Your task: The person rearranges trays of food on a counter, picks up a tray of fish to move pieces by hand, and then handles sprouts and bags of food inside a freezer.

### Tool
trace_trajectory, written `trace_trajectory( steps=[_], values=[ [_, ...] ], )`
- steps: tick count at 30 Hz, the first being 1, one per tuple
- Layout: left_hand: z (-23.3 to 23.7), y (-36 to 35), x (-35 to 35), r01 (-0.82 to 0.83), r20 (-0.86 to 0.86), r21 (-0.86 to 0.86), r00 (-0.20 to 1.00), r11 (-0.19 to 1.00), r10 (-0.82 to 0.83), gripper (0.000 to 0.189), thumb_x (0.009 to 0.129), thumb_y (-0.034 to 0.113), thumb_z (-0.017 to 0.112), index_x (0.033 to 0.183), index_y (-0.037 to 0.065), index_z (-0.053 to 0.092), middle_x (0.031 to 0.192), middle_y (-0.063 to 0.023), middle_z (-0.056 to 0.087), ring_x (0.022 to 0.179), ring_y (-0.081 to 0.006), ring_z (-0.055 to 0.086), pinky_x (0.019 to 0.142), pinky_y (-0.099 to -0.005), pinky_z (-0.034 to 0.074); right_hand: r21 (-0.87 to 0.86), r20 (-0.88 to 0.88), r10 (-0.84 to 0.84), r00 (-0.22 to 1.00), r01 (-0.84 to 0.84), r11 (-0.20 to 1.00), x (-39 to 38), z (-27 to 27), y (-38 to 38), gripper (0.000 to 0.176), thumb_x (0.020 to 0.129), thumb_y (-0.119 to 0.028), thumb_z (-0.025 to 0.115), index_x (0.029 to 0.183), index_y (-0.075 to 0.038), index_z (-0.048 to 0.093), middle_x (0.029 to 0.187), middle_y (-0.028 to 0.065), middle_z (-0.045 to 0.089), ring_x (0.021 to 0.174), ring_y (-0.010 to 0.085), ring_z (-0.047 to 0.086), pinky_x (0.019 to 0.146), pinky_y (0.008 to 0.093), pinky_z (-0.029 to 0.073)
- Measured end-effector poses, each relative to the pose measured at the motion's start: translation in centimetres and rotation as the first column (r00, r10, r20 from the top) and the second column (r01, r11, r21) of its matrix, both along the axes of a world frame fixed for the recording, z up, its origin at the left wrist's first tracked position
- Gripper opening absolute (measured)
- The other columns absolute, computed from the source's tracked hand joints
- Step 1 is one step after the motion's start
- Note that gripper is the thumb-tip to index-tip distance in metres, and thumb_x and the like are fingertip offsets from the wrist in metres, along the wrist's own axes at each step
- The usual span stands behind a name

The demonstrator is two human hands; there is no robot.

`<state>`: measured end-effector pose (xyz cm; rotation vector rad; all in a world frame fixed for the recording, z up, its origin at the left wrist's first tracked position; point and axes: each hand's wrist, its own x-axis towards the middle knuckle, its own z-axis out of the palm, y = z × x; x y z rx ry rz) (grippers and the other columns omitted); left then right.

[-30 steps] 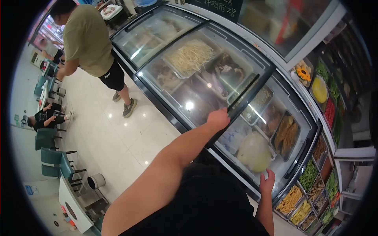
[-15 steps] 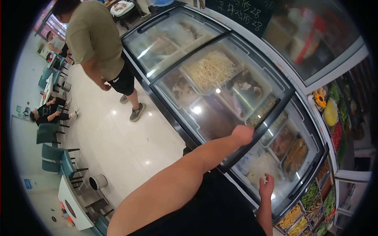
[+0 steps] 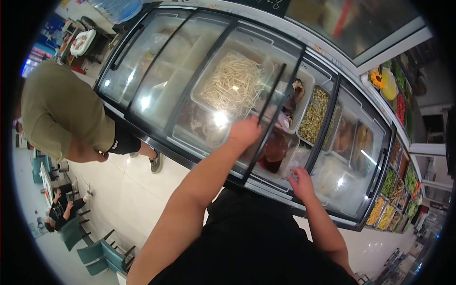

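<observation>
A person in a black top leans over a chest freezer [image 3: 332, 219] in a food shop. The left hand [image 3: 244, 132] is curled shut over the dark edge bar of a sliding glass lid [image 3: 272, 97], probably because that bar is the only firm grip on the curved pane. The lid lies at 12 o'clock from that hand, overlapping the neighbouring pane, and this leaves an open well to its right.

The right hand [image 3: 301, 183] rests at the freezer's front rim, at 4 o'clock from the left. Its fingers lie loosely together and point into the opening. Whether they pinch anything cannot be told.

The food sits in steel trays packed edge to edge, which appears to keep it cold and in plain view. A tray of pale strands [image 3: 232, 85] lies at 12 o'clock from the left hand, a tray of green-yellow bits [image 3: 316, 114] at 2 o'clock, and a tray of dark red pieces [image 3: 275, 154] just beside the right hand.

Tubs of vegetables [image 3: 390, 183] line the freezer's far end at 3 o'clock. Another person in an olive shirt [image 3: 61, 109] stands at 9 o'clock, well apart, with teal chairs [image 3: 102, 251] behind.
</observation>
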<state>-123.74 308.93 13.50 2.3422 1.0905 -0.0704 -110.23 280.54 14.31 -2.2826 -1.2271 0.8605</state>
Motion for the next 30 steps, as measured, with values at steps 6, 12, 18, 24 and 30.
trace_trajectory(
  steps=[6, 12, 18, 24, 30],
  values=[
    [-0.2, 5.2, -3.5, -0.056, -0.122, 0.062, 0.991, 0.997, 0.063, 0.031, 0.087, 0.033, 0.057, 0.101, 0.005, 0.058, 0.095, -0.0160, 0.067, 0.088, -0.0340, 0.066, 0.076, -0.0460, 0.052, -0.172, -0.697, -0.381, 0.607, 0.375, 0.911, 0.1, -7.8, 12.9, 0.026, 0.091, -0.024, 0.062, 0.111, -0.007, 0.061, 0.096, 0.0058, 0.065, 0.077, 0.0154, 0.063, 0.066, 0.0283, 0.049],
    [0.5, 6.8, -4.5, -0.046, -0.164, 0.120, 0.984, 0.992, 0.065, 0.030, 0.085, 0.034, 0.060, 0.096, 0.006, 0.060, 0.092, -0.0152, 0.066, 0.086, -0.0337, 0.066, 0.073, -0.0447, 0.053, -0.264, -0.845, -0.436, 0.309, 0.468, 0.843, -0.4, -11.0, 23.7, 0.026, 0.089, -0.019, 0.065, 0.111, -0.008, 0.058, 0.096, 0.0041, 0.065, 0.076, 0.0147, 0.063, 0.065, 0.0285, 0.050],
    [0.0, 8.4, -5.6, -0.081, -0.140, 0.152, 0.985, 0.985, 0.102, 0.029, 0.083, 0.034, 0.062, 0.094, 0.007, 0.060, 0.090, -0.0148, 0.065, 0.082, -0.0347, 0.066, 0.072, -0.0461, 0.053, -0.279, -0.803, -0.449, 0.393, 0.418, 0.865, -3.0, -13.7, 28.0, 0.018, 0.083, -0.012, 0.067, 0.097, -0.006, 0.059, 0.083, 0.0044, 0.063, 0.071, 0.0145, 0.061, 0.062, 0.0286, 0.049],
    [0.7, 9.2, -6.1, -0.084, -0.183, 0.104, 0.978, 0.991, 0.102, 0.029, 0.086, 0.033, 0.059, 0.097, 0.006, 0.060, 0.092, -0.0156, 0.065, 0.084, -0.0345, 0.066, 0.073, -0.0456, 0.053, -0.079, -0.784, -0.518, 0.343, 0.772, 0.630, -3.0, -14.0, 28.0, 0.023, 0.071, 0.004, 0.059, 0.094, -0.003, 0.061, 0.079, 0.0038, 0.062, 0.065, 0.0119, 0.056, 0.057, 0.0269, 0.043],
    [0.5, 9.0, -6.3, -0.091, -0.179, 0.105, 0.978, 0.990, 0.109, 0.029, 0.087, 0.034, 0.058, 0.099, 0.007, 0.059, 0.092, -0.0157, 0.064, 0.084, -0.0342, 0.066, 0.072, -0.0463, 0.053, -0.073, -0.864, -0.467, 0.188, 0.871, 0.486, 0.2, -12.4, 23.4, 0.026, 0.074, 0.005, 0.056, 0.098, -0.002, 0.062, 0.079, 0.0012, 0.061, 0.061, 0.0094, 0.052, 0.051, 0.0253, 0.038]
  ],
)
